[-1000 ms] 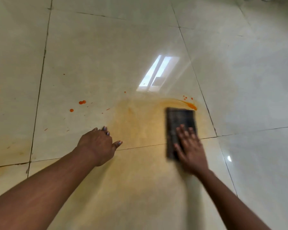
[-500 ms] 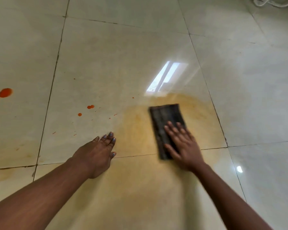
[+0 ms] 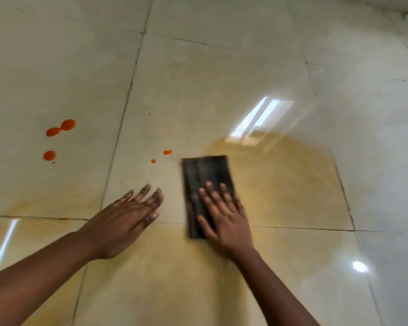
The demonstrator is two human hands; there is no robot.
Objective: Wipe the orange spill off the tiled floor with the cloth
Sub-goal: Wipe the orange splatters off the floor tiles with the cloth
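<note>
1. Cloth has slid left across the tile since half a second ago, off the middle of the yellow smear to its left edge; right hand rode with it
2. Grip: right hand flat, fingers spread, palm pressing the cloth's near half; nothing pinched; left hand flat on the tiled floor just left of the cloth, bracing, holding nothing
3. Position: cloth lies flat straddling the grout line, near the two small orange drops; the three bigger orange blobs sit well apart, on the next tile left
4. Orientation: dark folded rectangle; long axis runs away from the person, far end tipped slightly left
5. Risks, my read: a soaked cloth thins the spill into a wider film rather than lifting it; palm-only pressure could let it bunch or slip; left hand may skid on wet tile
</note>
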